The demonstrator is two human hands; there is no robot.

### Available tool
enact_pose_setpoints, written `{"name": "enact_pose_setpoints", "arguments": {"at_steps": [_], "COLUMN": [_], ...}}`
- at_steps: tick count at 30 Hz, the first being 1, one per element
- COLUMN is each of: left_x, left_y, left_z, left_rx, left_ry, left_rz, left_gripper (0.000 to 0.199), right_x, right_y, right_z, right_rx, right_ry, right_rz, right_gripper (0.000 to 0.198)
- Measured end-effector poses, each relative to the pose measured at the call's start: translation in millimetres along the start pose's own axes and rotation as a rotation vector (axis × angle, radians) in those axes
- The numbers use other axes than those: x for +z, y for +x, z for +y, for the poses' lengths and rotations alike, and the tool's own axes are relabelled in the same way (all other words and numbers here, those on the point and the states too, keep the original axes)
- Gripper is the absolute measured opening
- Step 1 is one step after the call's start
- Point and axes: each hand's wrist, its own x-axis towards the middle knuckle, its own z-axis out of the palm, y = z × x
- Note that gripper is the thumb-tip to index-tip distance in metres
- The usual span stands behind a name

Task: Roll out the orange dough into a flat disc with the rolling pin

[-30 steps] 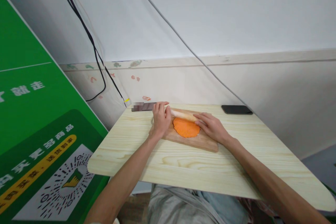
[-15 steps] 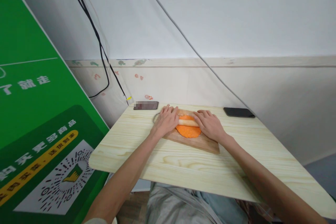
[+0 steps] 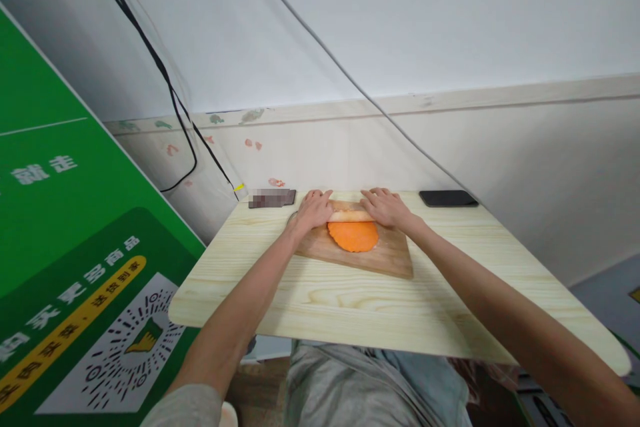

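A pale wooden rolling pin point(image 3: 351, 216) lies crosswise at the far edge of a flat, roundish sheet of orange dough point(image 3: 354, 238). My left hand point(image 3: 314, 211) rests over the pin's left end, its fingers curving forward. Over the right end is my right hand point(image 3: 387, 207), also bent over the pin. Both palms hide the pin's ends. Beneath the dough is a wooden cutting board point(image 3: 385, 260), set slightly askew, with a metal ring partly hidden by my left hand.
A dark phone point(image 3: 449, 199) lies at the table's back right, and a partly blurred dark device point(image 3: 273, 198) at the back left. The light wood table point(image 3: 320, 307) meets the wall. A green printed panel point(image 3: 100, 233) leans at the left. Cables point(image 3: 165, 73) hang along the wall.
Both hands have pushed the rolling pin away from me, from across the dough to its far edge. More of the orange dough shows on the near side. The view has shifted slightly.
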Motion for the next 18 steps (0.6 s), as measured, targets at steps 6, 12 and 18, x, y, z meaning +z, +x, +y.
{"name": "enact_pose_setpoints", "arguments": {"at_steps": [6, 12, 18], "left_x": [-6, -12, -10], "left_y": [17, 13, -14], "left_z": [-4, 3, 9], "left_rx": [0.005, -0.079, 0.047], "left_ry": [-0.011, -0.017, -0.006], "left_rz": [-0.005, -0.033, 0.037], "left_gripper": [0.059, 0.056, 0.057], "right_x": [6, 6, 12], "right_y": [26, 30, -9], "right_z": [8, 9, 0], "right_rx": [0.101, 0.089, -0.002], "right_ry": [0.080, 0.075, -0.012], "right_rz": [-0.052, -0.050, 0.082], "right_gripper": [0.058, 0.058, 0.061]}}
